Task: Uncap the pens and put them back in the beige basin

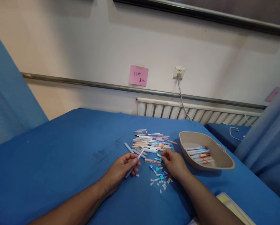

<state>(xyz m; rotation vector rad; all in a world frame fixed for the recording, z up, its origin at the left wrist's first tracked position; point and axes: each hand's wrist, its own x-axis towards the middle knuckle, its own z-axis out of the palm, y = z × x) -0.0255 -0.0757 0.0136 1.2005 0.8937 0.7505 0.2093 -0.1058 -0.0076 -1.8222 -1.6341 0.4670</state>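
Note:
My left hand point(125, 165) is closed around a pen point(141, 154), a slim white length pointing up to the right and a grey-blue barrel end below the fingers. My right hand point(174, 162) is pinched at the right of the pen parts, by a small white piece point(159, 155); whether the fingertips hold it is hard to tell. Just beyond both hands lies a pile of pen parts point(151, 143) in pale blue, orange, pink and white. Closer in are blue and teal clip-like caps point(160, 177) and a scatter of small white tips point(164, 186).
To the right stands a beige basket point(221, 162) with several pens point(201, 155) inside. A yellow and purple item point(233, 207) lies at the lower right. Blue cloth point(67, 156) covers the table. Behind it are a radiator point(168, 109) and a plugged cord point(182, 101).

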